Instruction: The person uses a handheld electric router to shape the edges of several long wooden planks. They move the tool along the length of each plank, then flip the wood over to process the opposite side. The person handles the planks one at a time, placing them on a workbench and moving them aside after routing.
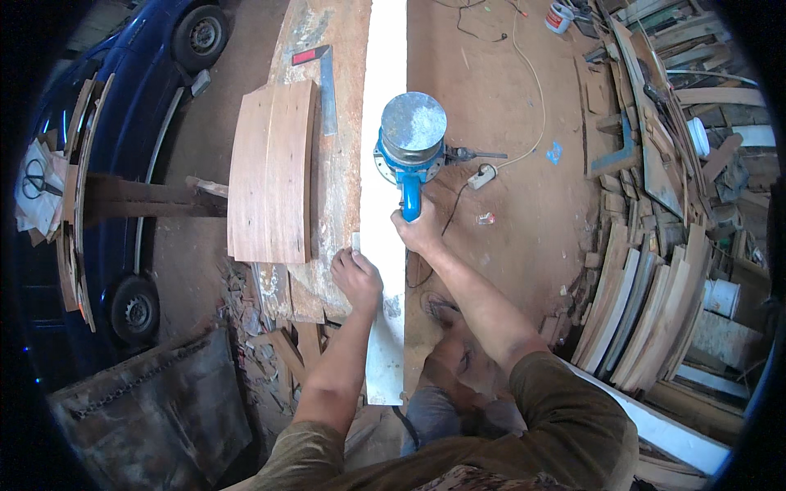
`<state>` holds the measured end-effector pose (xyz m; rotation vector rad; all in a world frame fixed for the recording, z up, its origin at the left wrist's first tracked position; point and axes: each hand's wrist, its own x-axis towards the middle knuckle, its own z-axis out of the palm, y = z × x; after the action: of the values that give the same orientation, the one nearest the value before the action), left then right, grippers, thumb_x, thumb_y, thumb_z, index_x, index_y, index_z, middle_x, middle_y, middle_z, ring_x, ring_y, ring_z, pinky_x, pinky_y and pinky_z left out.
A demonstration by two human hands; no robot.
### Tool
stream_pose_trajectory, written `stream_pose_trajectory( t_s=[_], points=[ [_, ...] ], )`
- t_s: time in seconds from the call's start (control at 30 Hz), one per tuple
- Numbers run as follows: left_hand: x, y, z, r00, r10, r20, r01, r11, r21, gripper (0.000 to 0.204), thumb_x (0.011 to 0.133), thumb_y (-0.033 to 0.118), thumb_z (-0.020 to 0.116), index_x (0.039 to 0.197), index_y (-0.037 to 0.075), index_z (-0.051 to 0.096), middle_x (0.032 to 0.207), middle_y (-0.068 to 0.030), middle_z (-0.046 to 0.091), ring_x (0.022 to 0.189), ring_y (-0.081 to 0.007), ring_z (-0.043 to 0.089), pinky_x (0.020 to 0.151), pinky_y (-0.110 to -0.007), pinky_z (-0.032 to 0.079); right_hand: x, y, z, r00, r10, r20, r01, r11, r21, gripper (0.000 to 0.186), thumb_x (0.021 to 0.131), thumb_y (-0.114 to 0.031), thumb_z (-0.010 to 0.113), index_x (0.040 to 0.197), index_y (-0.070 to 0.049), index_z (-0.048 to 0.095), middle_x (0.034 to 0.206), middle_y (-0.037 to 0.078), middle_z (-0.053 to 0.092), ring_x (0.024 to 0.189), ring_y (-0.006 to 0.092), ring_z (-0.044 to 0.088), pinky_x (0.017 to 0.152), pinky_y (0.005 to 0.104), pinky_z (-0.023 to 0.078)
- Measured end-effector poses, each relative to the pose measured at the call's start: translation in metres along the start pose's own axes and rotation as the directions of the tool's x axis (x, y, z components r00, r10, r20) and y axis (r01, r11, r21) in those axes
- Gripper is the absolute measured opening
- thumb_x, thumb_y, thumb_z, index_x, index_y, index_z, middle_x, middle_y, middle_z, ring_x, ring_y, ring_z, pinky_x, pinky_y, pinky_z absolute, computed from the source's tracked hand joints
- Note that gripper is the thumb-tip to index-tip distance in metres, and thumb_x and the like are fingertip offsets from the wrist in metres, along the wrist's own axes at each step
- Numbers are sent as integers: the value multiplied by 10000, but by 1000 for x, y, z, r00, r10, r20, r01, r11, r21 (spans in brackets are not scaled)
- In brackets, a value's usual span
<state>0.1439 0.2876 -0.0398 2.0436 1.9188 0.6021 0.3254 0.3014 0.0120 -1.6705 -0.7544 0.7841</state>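
Observation:
My right hand (420, 227) is closed round the rear handle of a blue router (409, 151) with a round metal top. The router stands on a long, brightly lit white board (383, 327) that runs away from me. At the board's left edge is my left hand (358, 280), its fingers curled and closed against that edge; its thumb is hidden. Just beyond those fingers shows the end of a small pale strip. To the left, curved reddish wooden boards (272, 172) lie side by side on the worn workbench (344, 49). A try square (327, 90) with a red-marked stock lies beyond them.
A power cord trails right of the router to a white socket block (482, 176) on the dirt floor. Stacked timber (647, 311) lines the right side. A blue vehicle (115, 164) stands at left. Scissors (37, 180) lie on paper near it. Wood scraps (258, 327) litter the near left.

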Motion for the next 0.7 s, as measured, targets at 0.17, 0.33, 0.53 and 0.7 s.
stream_pose_trajectory(
  t_s=[0.17,0.33,0.53,0.7],
  points=[
    [5,2,-1,1000,20,-17,-20,1000,-21,333,1004,194,475,1152,-62,630,1207,-275,596,1140,-442,544,1004,-533,408,21,1,-1,1000,-13,20,14,1000,-3,274,811,-117,702,1026,30,618,859,173,711,820,310,729,741,405,558],
    [8,6,-6,1000,26,9,-25,999,-26,339,1002,180,469,1160,-79,619,1219,-285,588,1152,-450,540,1012,-535,403,43,-6,1,997,-63,-33,64,997,41,139,805,-66,686,883,-12,584,735,71,612,660,182,617,638,351,499],
    [8,6,-5,999,30,17,-30,999,-27,352,998,182,465,1162,-91,615,1216,-296,582,1148,-464,536,1015,-554,394,77,-4,-3,999,23,30,-22,1000,-13,224,826,-134,717,972,8,624,833,156,700,794,281,724,725,391,557],
    [11,7,-5,998,33,51,-32,999,-20,375,999,203,443,1158,-88,619,1229,-302,574,1153,-470,530,1022,-562,386,114,-8,-5,1000,22,7,-22,999,-36,227,821,-145,720,957,15,635,848,173,699,801,287,721,734,400,552]
  ],
)
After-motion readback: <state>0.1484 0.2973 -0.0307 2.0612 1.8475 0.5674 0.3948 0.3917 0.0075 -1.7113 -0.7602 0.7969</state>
